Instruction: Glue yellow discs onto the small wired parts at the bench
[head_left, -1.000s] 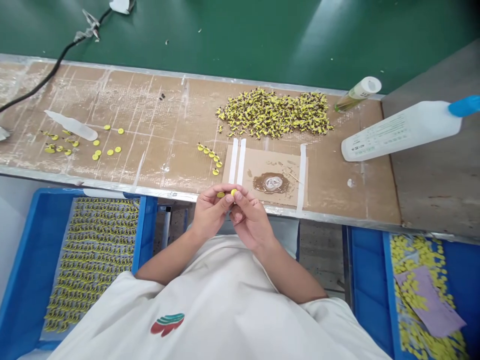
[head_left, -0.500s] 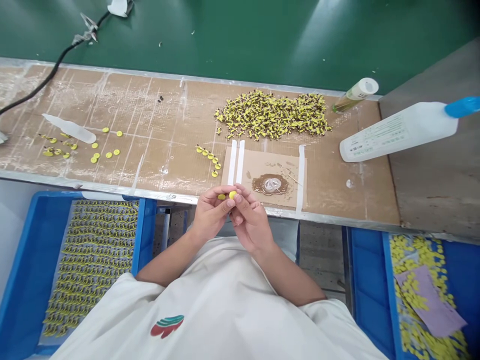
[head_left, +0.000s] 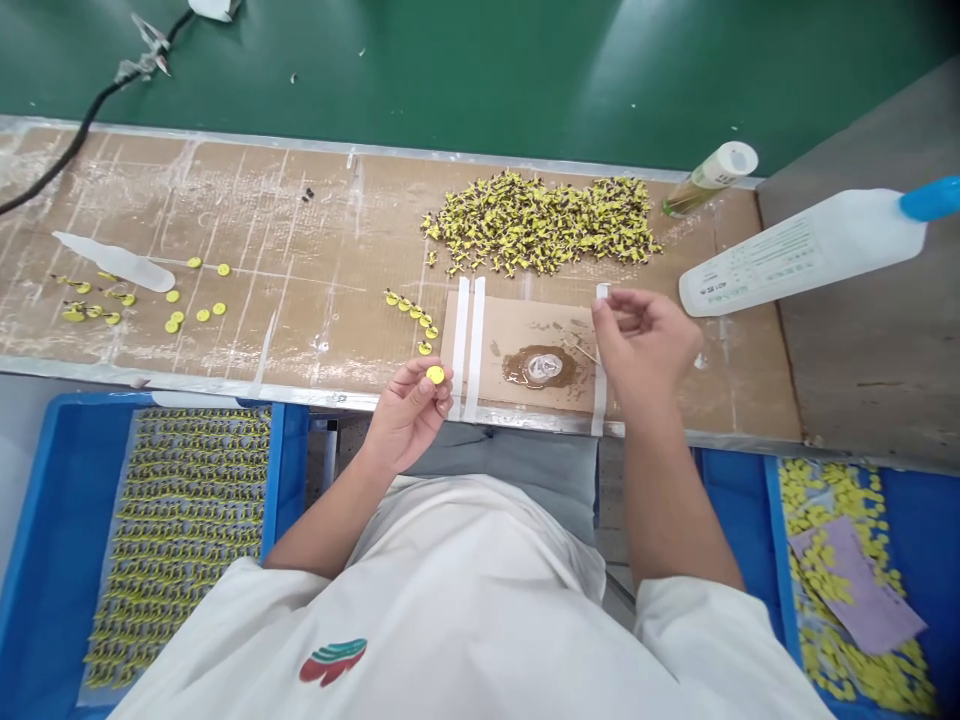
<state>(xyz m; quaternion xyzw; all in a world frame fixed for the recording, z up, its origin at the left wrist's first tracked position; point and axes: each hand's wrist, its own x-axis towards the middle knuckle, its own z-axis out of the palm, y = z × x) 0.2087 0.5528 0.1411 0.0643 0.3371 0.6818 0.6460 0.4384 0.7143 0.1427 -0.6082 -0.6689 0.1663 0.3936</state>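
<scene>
Over the near edge of the surface (head_left: 315, 260), the left hand (head_left: 409, 410) pinches a small yellow disc (head_left: 435, 374) at its fingertips, flat face up, so round that no long axis shows. The right hand (head_left: 645, 340), fingers loosely curled and seemingly empty, hovers just right of the glue puddle (head_left: 541, 366) on the cardboard pad (head_left: 525, 330). Gluing looks like the step in hand; next would come a careful dab.

The right bin (head_left: 735, 500) is cut off by the frame's edge.
</scene>
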